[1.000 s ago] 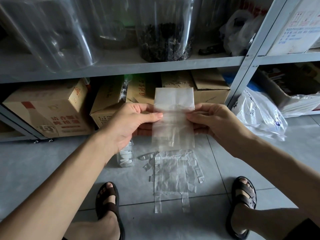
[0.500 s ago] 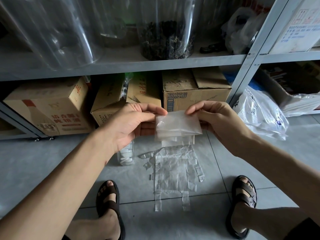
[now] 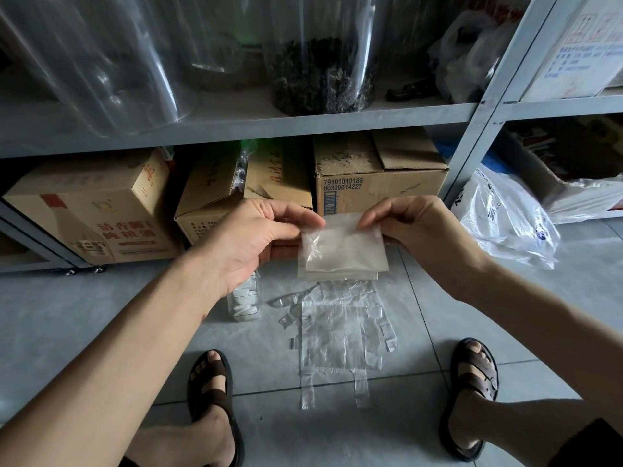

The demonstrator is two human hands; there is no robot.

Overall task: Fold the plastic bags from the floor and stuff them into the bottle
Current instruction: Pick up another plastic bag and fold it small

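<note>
The left hand (image 3: 249, 244) and right hand (image 3: 414, 230) pinch the top corners of the folded clear plastic bag (image 3: 344, 251), which hangs below them with its long axis running hand to hand, above the pile of bags (image 3: 337, 332); the bottle (image 3: 244, 301) stands nearer the left hand.

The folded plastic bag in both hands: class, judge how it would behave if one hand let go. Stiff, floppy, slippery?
Probably floppy: the folded plastic bag is thin, see-through film with uneven lower layers. Likely very light: the left hand and right hand hold it by fingertip pinches. Its sheen suggests it may slip.
</note>
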